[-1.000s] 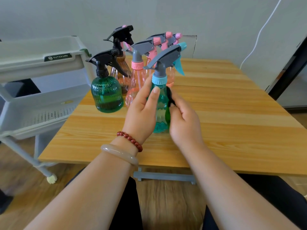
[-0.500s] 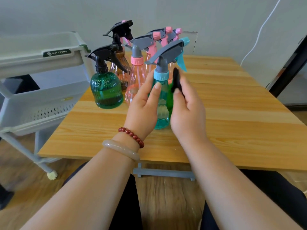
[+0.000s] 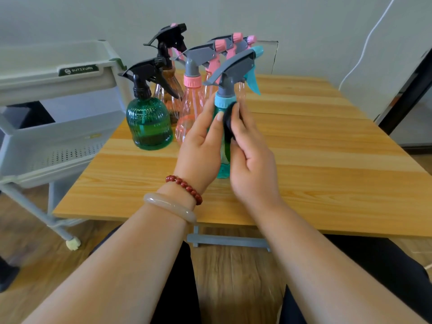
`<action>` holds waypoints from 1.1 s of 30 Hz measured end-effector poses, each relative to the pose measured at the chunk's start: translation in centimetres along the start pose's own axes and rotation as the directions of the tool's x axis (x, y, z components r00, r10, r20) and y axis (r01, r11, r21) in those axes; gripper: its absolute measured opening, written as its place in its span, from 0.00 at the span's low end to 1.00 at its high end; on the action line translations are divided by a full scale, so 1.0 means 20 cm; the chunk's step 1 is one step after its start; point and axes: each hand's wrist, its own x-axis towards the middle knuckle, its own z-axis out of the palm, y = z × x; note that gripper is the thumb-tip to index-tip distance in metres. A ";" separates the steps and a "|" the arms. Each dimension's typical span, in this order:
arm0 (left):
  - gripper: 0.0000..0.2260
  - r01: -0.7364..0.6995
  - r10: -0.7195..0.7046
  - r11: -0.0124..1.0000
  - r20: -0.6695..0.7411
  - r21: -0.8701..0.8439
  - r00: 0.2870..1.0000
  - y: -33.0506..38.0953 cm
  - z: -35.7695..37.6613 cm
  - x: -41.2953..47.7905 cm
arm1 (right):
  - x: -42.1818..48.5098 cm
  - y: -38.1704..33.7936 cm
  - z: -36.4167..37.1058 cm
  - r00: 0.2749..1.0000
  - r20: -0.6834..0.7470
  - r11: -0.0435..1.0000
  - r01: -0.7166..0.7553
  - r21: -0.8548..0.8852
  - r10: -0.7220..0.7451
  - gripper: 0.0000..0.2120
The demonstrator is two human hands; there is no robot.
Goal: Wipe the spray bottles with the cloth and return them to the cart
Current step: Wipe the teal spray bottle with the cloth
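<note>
A teal spray bottle [image 3: 223,170] with a grey head and blue collar stands upright on the wooden table [image 3: 327,160]. My left hand [image 3: 201,146] grips its body from the left, thumb up the front. My right hand [image 3: 251,155] holds a small black cloth [image 3: 228,120] and presses it against the bottle's shoulder just under the collar. Behind stand a round dark-green bottle [image 3: 149,122] with a black head, a brown bottle [image 3: 170,80] and pink bottles [image 3: 190,106]. The grey cart [image 3: 58,94] is at the left.
The cart's upper tray and perforated lower tray sit beside the table's left edge, with a caster on the wood floor. A white cable runs down the wall at the right. A dark door frame stands at the far right.
The black cloth in my right hand slid from the bottle's middle up toward its neck, then settled at the shoulder. My left hand kept its grip on the bottle.
</note>
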 end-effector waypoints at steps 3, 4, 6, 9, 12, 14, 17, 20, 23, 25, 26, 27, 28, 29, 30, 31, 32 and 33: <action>0.19 0.016 -0.017 1.000 -0.016 -0.002 1.000 0.00 -0.01 0.01 | -0.02 0.01 -0.02 0.995 -0.004 0.994 -0.102 0.034 0.102 0.24; 0.19 0.021 -0.021 1.000 -0.013 -0.003 1.000 0.00 -0.01 0.01 | 0.00 0.00 -0.03 0.991 -0.024 0.991 -0.127 0.046 0.128 0.24; 0.19 0.015 -0.015 1.000 0.003 0.010 1.000 0.00 -0.01 0.00 | 0.03 -0.04 -0.03 0.994 -0.081 0.996 -0.075 0.037 0.078 0.24; 0.19 0.008 -0.008 1.000 0.013 0.002 1.000 0.00 -0.01 0.00 | 0.03 -0.04 -0.01 1.000 -0.016 0.999 0.000 -0.037 0.000 0.25; 0.20 0.024 -0.024 0.999 -0.001 -0.026 1.000 -0.01 -0.01 0.00 | 0.01 -0.02 -0.03 0.984 0.018 0.984 -0.175 0.026 0.175 0.24; 0.20 0.038 -0.038 0.999 -0.001 -0.038 0.999 -0.02 -0.01 0.00 | 0.02 -0.02 -0.08 0.942 0.011 0.941 -0.336 0.043 0.336 0.23; 0.20 0.048 -0.048 0.999 0.018 -0.014 0.999 -0.01 0.01 -0.01 | 0.05 -0.08 -0.10 0.968 -0.066 0.967 -0.235 0.101 0.243 0.21; 0.19 0.040 -0.040 0.999 0.019 0.005 0.999 0.00 0.02 -0.02 | 0.03 -0.08 -0.06 0.987 -0.049 0.983 -0.149 0.106 0.155 0.22; 0.21 0.051 -0.050 0.999 0.017 -0.017 0.999 -0.01 0.03 -0.02 | 0.05 -0.02 -0.09 0.935 -0.015 0.931 -0.352 0.095 0.354 0.22; 0.23 0.053 -0.053 0.998 0.003 0.024 0.999 -0.02 0.04 -0.02 | 0.07 0.00 -0.12 0.905 -0.026 0.898 -0.418 0.138 0.425 0.22; 0.24 0.048 -0.047 0.998 -0.015 0.049 0.999 -0.02 0.05 -0.02 | 0.07 -0.01 -0.13 0.917 -0.033 0.901 -0.383 0.203 0.397 0.21; 0.25 0.041 -0.039 0.997 -0.036 0.062 0.999 -0.03 0.05 -0.02 | 0.07 -0.03 -0.13 0.936 -0.029 0.905 -0.332 0.265 0.352 0.20; 0.24 0.038 -0.034 0.997 -0.056 0.065 0.998 -0.03 0.06 -0.02 | 0.07 -0.04 -0.12 0.950 -0.013 0.908 -0.293 0.301 0.311 0.20; 0.22 0.032 -0.028 0.997 -0.062 0.065 0.998 -0.03 0.06 -0.02 | 0.07 -0.04 -0.11 0.958 0.003 0.909 -0.274 0.313 0.288 0.20; 0.21 0.030 -0.025 0.997 -0.066 0.070 0.998 -0.03 0.06 -0.02 | 0.07 -0.03 -0.11 0.956 0.008 0.912 -0.283 0.298 0.294 0.21; 0.19 0.028 -0.023 0.997 -0.063 0.076 0.998 -0.03 0.06 -0.02 | 0.06 -0.02 -0.12 0.948 0.013 0.910 -0.308 0.277 0.317 0.21; 0.18 0.025 -0.020 0.996 -0.058 0.082 0.998 -0.03 0.06 -0.02 | 0.07 -0.02 -0.13 0.936 0.019 0.900 -0.343 0.268 0.351 0.21; 0.17 0.028 -0.023 0.996 -0.055 0.090 0.998 -0.03 0.06 -0.02 | 0.07 -0.01 -0.14 0.922 0.025 0.884 -0.377 0.278 0.385 0.21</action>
